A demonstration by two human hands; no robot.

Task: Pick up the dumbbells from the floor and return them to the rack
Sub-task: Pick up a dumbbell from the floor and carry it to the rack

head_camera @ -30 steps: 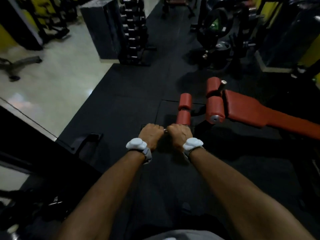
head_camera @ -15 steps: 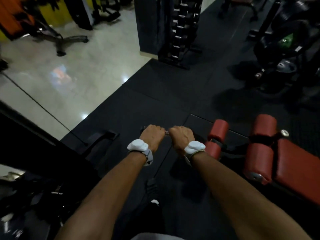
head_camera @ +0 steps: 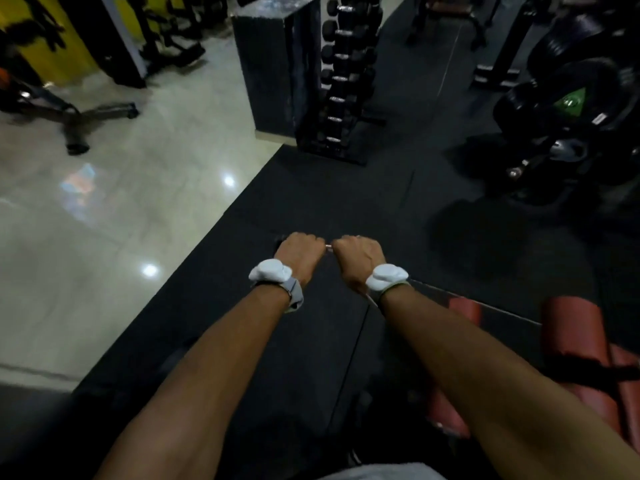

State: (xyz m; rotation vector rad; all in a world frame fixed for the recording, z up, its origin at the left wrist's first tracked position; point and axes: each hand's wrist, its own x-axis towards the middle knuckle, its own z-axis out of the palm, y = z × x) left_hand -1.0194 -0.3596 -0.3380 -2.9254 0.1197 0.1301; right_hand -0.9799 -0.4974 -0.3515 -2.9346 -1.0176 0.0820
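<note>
Head: hands round perhaps-metal dumbbell bar

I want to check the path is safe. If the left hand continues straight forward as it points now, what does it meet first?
Probably open black floor mat, then the dumbbell rack; depth is uncertain. The left hand grips a dumbbell.

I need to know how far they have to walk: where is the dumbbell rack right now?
In the head view the dumbbell rack stands upright at top centre, beyond both hands, on the black mat beside a dark pillar on its left.
</note>
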